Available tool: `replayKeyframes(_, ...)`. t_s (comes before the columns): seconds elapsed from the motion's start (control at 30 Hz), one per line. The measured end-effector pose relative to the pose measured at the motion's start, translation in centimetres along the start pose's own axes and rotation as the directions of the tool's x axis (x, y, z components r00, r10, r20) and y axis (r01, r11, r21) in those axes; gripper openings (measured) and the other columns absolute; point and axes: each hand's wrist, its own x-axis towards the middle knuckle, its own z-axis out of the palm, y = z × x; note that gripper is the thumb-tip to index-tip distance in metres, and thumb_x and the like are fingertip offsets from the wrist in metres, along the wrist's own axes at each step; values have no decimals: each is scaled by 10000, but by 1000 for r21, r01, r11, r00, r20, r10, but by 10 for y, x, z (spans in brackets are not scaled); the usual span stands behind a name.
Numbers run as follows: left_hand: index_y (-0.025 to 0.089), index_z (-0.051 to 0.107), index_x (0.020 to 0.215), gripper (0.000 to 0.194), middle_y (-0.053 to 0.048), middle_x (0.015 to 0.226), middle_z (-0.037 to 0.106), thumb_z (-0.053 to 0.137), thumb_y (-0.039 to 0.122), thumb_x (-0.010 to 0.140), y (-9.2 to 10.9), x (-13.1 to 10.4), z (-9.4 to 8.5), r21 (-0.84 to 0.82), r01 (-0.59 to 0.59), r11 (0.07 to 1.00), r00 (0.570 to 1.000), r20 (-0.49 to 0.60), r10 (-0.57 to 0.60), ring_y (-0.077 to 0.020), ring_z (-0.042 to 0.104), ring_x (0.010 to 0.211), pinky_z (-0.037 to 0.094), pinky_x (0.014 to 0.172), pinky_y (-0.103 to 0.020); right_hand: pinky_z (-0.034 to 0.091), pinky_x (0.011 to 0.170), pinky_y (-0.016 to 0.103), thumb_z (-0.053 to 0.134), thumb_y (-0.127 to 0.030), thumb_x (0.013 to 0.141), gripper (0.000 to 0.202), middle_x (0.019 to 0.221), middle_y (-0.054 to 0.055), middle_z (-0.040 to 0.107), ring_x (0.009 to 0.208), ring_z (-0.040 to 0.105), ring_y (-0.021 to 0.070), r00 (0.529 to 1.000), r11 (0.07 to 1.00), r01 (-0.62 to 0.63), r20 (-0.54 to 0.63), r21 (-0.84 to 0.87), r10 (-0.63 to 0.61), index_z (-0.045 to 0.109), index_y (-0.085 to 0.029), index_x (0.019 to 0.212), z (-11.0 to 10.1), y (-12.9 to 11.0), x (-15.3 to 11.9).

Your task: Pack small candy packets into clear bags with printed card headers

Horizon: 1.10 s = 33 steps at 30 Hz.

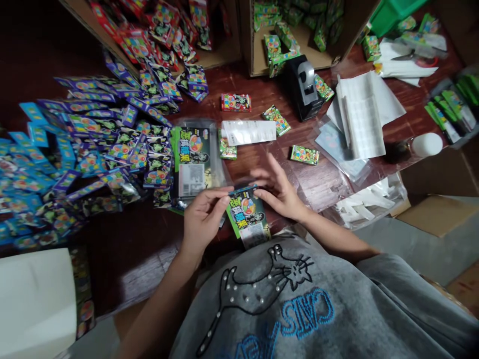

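Observation:
A black-and-green candy package (245, 212) with a white label sticker is in front of my chest, its lower end against the shirt. My left hand (204, 217) pinches its upper left corner between thumb and fingers. At the upper right corner rests the thumb of my right hand (280, 194), whose other fingers are stretched out and slightly blurred. A thin blue edge runs along the package's top between both hands; I cannot tell whether it is a separate piece. Just left lies a similar package (190, 159) in clear plastic.
Purple candy boxes (112, 134) and blue ones (30, 179) are heaped left. Cartons hold red boxes (160, 30) and green boxes (284, 40). A tape dispenser (305, 89), label sheets (361, 114) and a white-capped bottle (426, 144) stand or lie right. A label strip (249, 132) lies ahead.

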Motion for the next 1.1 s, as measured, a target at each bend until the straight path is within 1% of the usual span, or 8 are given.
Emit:
replayKeyframes(0.1, 226, 667, 1118, 317, -71, 1127, 829, 814, 416, 911, 0, -2, 3, -49, 39, 998, 997, -65, -42, -215, 794, 1076, 630, 959, -361, 586, 1136, 418, 641, -352, 1081, 1001, 1385, 118, 662, 1195, 698, 202, 1000, 999, -16, 4, -32, 16, -89, -317, 1766, 1, -3, 2)
replayKeyframes(0.23, 213, 754, 1014, 189, -67, 1207, 820, 769, 395, 966, 10, -5, 1, -1, 9, 1000, 999, 31, -9, -200, 771, 1134, 588, 1065, -370, 596, 1095, 388, 744, -371, 1033, 982, 1067, 18, 718, 1051, 726, 188, 998, 1000, -15, 63, 4, 15, 96, -292, 1766, -4, -17, 7)
replayKeyframes(0.37, 217, 775, 966, 153, -52, 1132, 835, 798, 363, 930, 29, -2, 1, 4, 46, 999, 997, 57, -47, -198, 782, 1065, 603, 1021, -347, 639, 897, 315, 778, -371, 1002, 944, 993, -10, 715, 898, 714, 159, 990, 990, -136, 44, 32, 135, 196, -287, 1741, -5, -34, 15)
replayKeyframes(0.5, 220, 796, 946, 149, -40, 1003, 846, 815, 362, 903, 43, 5, -1, 6, 127, 992, 990, 66, -127, -182, 786, 893, 627, 856, -299, 637, 741, 282, 804, -348, 958, 1065, 942, -39, 705, 739, 690, 133, 970, 963, -237, 79, 128, 228, 99, -278, 1753, -4, -43, 26)
replayKeyframes(0.67, 235, 828, 974, 145, -42, 1050, 853, 816, 366, 912, 43, 4, -9, 52, 66, 996, 986, 147, -73, -187, 801, 957, 643, 914, -316, 654, 814, 323, 793, -343, 964, 1072, 976, -25, 722, 810, 727, 156, 960, 960, -268, 102, 83, 259, 80, -286, 1762, -11, -52, 22)
replayKeyframes(0.87, 243, 801, 1001, 106, -36, 1140, 839, 831, 286, 909, 31, -6, -5, 12, -90, 996, 984, 153, 87, -169, 794, 1077, 637, 1025, -330, 544, 1129, 421, 679, -363, 1072, 697, 1139, 39, 762, 1139, 719, 199, 970, 978, -43, 226, -206, 90, 361, -234, 1679, -33, -77, 16)
replayKeyframes(0.97, 239, 805, 994, 83, -37, 1136, 838, 821, 289, 928, 30, -6, -2, 42, -101, 994, 985, 143, 94, -165, 795, 1062, 640, 1016, -326, 513, 1078, 415, 706, -372, 1062, 298, 1114, 43, 726, 1120, 652, 203, 954, 915, 133, 301, -380, -13, 688, -211, 1312, -37, -95, 31)
replayKeyframes(1.1, 237, 813, 990, 99, -37, 1120, 842, 821, 315, 930, 32, -9, -1, 64, -119, 991, 985, 131, 110, -169, 804, 1017, 651, 979, -322, 481, 1003, 388, 753, -301, 1012, 122, 1041, 49, 651, 1043, 591, 209, 879, 839, 256, 476, -480, 4, 730, -181, 1009, -27, -103, 49)
